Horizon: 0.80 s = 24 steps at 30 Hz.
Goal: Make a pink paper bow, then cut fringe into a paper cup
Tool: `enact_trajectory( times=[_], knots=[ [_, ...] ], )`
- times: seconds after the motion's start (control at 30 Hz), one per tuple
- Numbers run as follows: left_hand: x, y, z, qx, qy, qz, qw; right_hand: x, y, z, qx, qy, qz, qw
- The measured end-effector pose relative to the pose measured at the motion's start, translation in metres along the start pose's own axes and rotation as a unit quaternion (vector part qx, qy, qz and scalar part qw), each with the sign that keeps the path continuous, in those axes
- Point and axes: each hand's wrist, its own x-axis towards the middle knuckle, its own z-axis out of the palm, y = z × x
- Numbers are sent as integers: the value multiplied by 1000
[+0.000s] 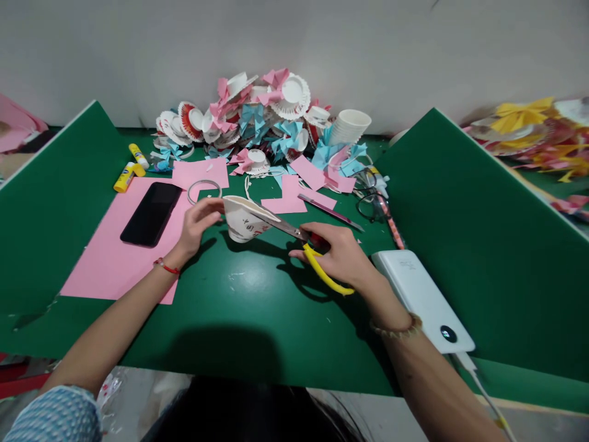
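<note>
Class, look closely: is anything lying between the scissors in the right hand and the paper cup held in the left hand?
Nothing visible does. The left hand holds the paper cup on its side above the green table, and the blades of the scissors in the right hand already reach the cup's rim.

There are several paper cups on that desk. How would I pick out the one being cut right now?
Start at the green table, with its heap of paper crafts against the wall. In front of the heap, the left hand holds a paper cup tipped on its side, above the table. Unlike the stacked cups in the heap, it has the yellow-handled scissors cutting into its rim.
</note>
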Motion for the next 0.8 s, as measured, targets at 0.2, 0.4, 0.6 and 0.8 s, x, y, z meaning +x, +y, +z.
enact_trajectory(
  times=[0.2, 0.4, 0.6, 0.8],
  knots=[
    [9, 24, -43, 571, 156, -40, 805, 0, 2, 2, -9, 28, 8, 1000],
    [13, 30, -65, 600, 136, -188, 766, 0, 2, 4, -18, 19, 8, 1000],
    [16, 25, -72, 592, 133, -149, 781, 0, 3, 4, -21, 8, 15, 1000],
    [17, 23, -78, 603, 105, -154, 776, 0, 2, 4, -17, 8, 15, 1000]
  ],
)
